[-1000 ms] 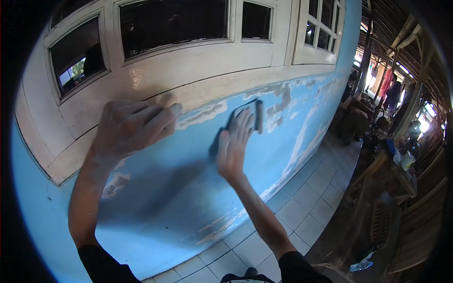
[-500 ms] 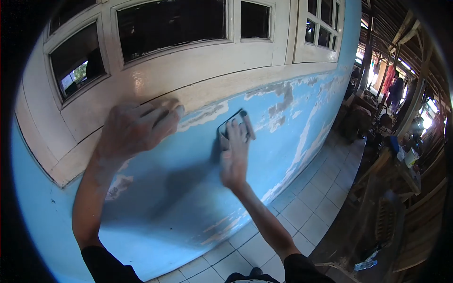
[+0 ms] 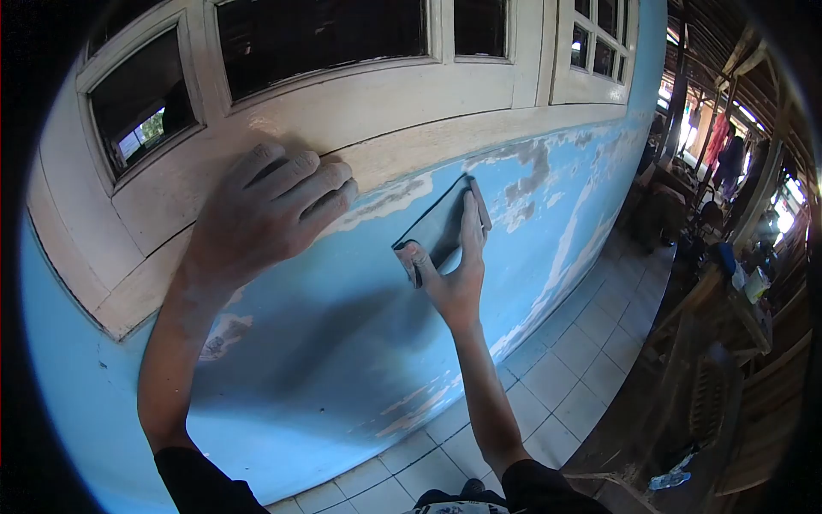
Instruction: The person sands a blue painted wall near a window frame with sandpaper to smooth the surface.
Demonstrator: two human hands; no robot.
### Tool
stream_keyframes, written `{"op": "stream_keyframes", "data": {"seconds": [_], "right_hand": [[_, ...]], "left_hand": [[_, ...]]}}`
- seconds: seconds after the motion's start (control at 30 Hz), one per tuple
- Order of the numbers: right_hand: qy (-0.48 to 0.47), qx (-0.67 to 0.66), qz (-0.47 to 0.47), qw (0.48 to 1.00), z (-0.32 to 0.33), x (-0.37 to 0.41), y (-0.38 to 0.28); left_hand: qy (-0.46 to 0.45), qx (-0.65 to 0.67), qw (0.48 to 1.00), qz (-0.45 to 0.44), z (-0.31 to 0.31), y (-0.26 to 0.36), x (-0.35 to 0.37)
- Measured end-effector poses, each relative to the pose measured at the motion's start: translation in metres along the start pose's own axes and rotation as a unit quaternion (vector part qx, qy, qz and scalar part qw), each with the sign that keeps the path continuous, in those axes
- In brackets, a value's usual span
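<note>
A dark flat sheet (image 3: 441, 224) with bent ends, perhaps sandpaper, lies against the blue wall (image 3: 360, 283) below the window frame. My right hand (image 3: 454, 274) grips it by its two ends, thumb on the left edge and fingers on the right. Dusty and loosely curled, my left hand (image 3: 274, 206) rests on the white wooden frame (image 3: 411, 146), up and to the left of the sheet, with its fingers slightly apart and nothing seen in it. Patches of peeled paint (image 3: 531, 176) show right of the sheet.
Dark glass panes (image 3: 317, 43) fill the frame above. Pale floor tiles (image 3: 548, 381) run along the wall's foot. At the right stand a wooden bench (image 3: 741, 313) with items on it, posts and hanging cloths (image 3: 717, 141). A crumpled plastic piece (image 3: 670, 475) lies at the lower right.
My right hand has shifted slightly right, and its thumb and fingers are now spread wider across the sheet. My left hand's fingers have moved a little up and right on the frame.
</note>
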State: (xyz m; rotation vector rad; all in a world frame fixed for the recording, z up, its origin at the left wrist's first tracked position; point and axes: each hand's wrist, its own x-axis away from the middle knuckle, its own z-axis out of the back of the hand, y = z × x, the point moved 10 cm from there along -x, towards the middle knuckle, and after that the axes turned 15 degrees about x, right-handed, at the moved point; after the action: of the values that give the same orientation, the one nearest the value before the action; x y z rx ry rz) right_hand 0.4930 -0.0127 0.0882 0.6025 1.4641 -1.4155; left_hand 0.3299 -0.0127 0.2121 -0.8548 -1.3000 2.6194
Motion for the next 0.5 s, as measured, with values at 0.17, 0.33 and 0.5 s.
{"op": "stream_keyframes", "data": {"seconds": [0.17, 0.33, 0.5], "right_hand": [[0.067, 0.022, -0.075, 0.995, -0.015, -0.016, 0.011], [-0.006, 0.164, -0.036, 0.986, -0.038, 0.012, -0.022], [0.012, 0.106, -0.066, 0.992, -0.030, -0.005, 0.011]], "left_hand": [[-0.013, -0.003, 1.000, 0.004, -0.001, 0.001, -0.002], [-0.021, 0.001, 1.000, 0.007, -0.002, -0.002, -0.002], [-0.028, 0.005, 1.000, 0.002, -0.005, -0.001, 0.000]]}}
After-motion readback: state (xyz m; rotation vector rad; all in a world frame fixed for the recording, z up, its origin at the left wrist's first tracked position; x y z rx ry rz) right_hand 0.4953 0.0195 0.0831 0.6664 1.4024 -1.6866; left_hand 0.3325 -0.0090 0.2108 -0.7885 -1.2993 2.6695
